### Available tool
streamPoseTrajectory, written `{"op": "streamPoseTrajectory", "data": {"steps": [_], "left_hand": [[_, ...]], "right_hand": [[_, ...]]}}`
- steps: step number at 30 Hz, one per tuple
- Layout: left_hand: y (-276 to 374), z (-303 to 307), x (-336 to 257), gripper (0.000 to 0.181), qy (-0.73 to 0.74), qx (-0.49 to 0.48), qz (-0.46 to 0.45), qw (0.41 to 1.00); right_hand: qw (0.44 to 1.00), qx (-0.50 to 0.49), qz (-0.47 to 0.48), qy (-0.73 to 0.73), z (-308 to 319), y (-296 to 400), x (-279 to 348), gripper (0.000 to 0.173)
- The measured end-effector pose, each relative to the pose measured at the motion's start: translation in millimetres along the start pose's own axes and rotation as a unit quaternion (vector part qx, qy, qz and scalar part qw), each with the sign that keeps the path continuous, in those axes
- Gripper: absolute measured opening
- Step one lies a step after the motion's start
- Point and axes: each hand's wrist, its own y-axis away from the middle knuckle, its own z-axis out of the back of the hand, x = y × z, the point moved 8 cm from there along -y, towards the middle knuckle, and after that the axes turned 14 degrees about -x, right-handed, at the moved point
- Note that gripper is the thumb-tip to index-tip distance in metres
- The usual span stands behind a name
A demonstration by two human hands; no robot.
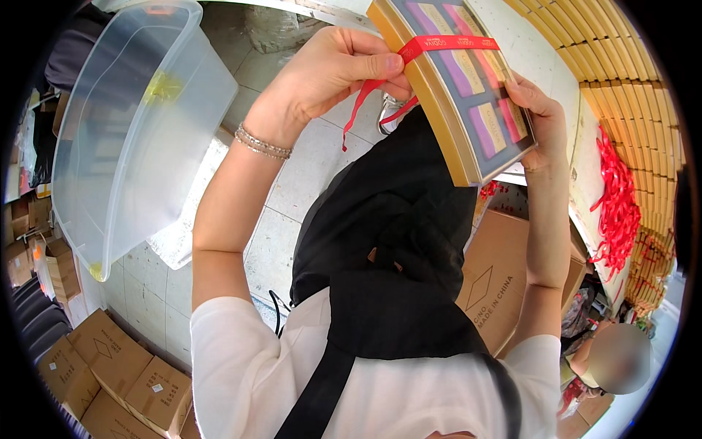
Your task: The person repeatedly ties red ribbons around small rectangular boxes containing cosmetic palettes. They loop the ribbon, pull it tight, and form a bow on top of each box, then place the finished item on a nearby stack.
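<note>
A gold gift box (447, 126) with a clear lid, showing purple and pink wrapped pieces, is held up tilted between both hands. A red printed ribbon (455, 43) runs across its lid, and its thin loose ends hang below. My left hand (351, 68) pinches the ribbon between thumb and fingers at the box's gold side. Around the box's opposite edge, my right hand (535, 112) is closed, thumb on the lid edge and fingers partly hidden behind.
Gold boxes (620, 99) are stacked in rows along the white table at right, beside a heap of red ribbons (617, 208). A clear plastic bin (148, 120) stands at left. Cardboard cartons (493, 263) lie below and at lower left. Another person (589, 356) is at lower right.
</note>
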Motion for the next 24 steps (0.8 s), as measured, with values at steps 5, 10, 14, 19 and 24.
{"op": "streamPoseTrajectory", "data": {"steps": [5,10,14,19,24], "left_hand": [[1,-1,4,0.02,0.025,0.009,0.006,1.0],[-1,2,9,0.019,0.043,-0.007,0.011,0.999],[-2,3,11,0.018,0.073,0.001,0.019,0.997],[0,3,13,0.016,0.06,0.016,0.004,0.998],[3,-3,-6,0.014,-0.119,0.001,-0.084,0.989]], "right_hand": [[0.999,0.014,-0.016,-0.03,-2,1,-3,0.051],[1.0,0.019,0.002,-0.003,-5,3,1,0.053],[1.0,0.01,0.011,0.005,-7,5,2,0.054],[1.0,0.006,-0.008,-0.007,-2,3,-2,0.056],[0.99,0.053,-0.076,-0.108,0,5,-10,0.047]]}}
